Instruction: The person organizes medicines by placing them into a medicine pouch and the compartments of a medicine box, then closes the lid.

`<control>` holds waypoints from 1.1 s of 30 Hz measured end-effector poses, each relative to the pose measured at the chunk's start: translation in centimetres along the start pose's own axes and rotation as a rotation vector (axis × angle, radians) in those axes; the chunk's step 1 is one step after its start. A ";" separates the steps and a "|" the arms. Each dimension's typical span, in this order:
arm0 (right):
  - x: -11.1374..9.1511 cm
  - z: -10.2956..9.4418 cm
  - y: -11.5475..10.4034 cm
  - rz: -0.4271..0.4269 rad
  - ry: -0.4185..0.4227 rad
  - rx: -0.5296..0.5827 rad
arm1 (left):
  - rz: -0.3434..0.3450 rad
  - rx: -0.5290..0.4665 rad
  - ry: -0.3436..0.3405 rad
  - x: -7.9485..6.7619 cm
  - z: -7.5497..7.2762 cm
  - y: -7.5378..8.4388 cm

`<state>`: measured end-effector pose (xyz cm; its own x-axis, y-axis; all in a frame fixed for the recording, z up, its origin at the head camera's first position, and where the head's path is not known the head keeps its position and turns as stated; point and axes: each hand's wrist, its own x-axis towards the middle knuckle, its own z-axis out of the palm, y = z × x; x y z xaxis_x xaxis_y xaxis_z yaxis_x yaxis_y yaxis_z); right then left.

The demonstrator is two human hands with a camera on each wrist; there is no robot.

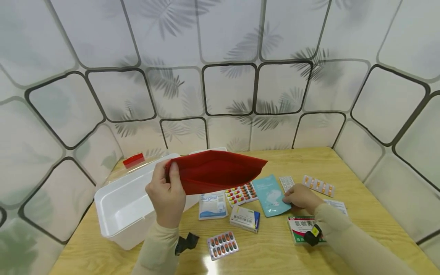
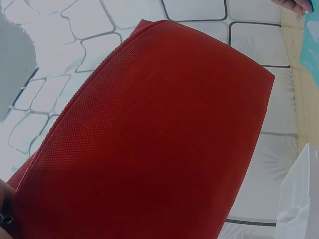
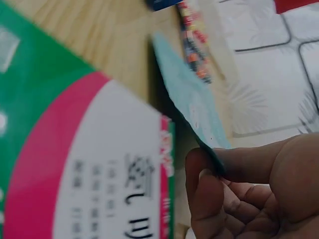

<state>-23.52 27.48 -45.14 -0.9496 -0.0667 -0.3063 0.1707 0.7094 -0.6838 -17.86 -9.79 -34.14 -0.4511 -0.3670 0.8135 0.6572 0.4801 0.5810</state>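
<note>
In the middle of the head view, a red zippered pouch [image 1: 220, 172] is held up by its left end, the left hand [image 1: 167, 200] gripping it with the thumb laid over the near face. To its right, the right hand [image 1: 302, 196] pinches the teal sachet [image 1: 271, 195] near its lower right corner; the two hands are well apart. The pouch looks light and soft, a woven cloth likely to sag or fold shut if held at one end only, so a hold on the rim beside the mouth should suit it best. The sachet seems thin, flexible and rather slick, best pinched at a flat edge. The head view shows the pouch's mouth gaping, while the left wrist view shows its broad side, the zip teeth [image 2: 82, 89] running down the upper left, and a bit of dark metal, perhaps the zip pull, by the fingers at lower left. The sachet looks nearly flat on the table [image 1: 261, 248] from the head, but the right wrist view catches it tilted, its pinched edge raised, with the green and pink medicine box [image 3: 89, 164] large at left; whether its far end touches the wood I cannot tell.
</note>
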 end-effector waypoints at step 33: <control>-1.9 -1.8 -7.0 -0.362 0.499 0.858 | -0.080 0.027 -0.065 -0.2 -0.1 0.0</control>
<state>-23.36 23.91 -38.59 -0.9483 0.2589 0.1836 -0.2008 -0.0415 -0.9787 -17.66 -9.79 -34.28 -0.5398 -0.3533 0.7640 0.6013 0.4734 0.6437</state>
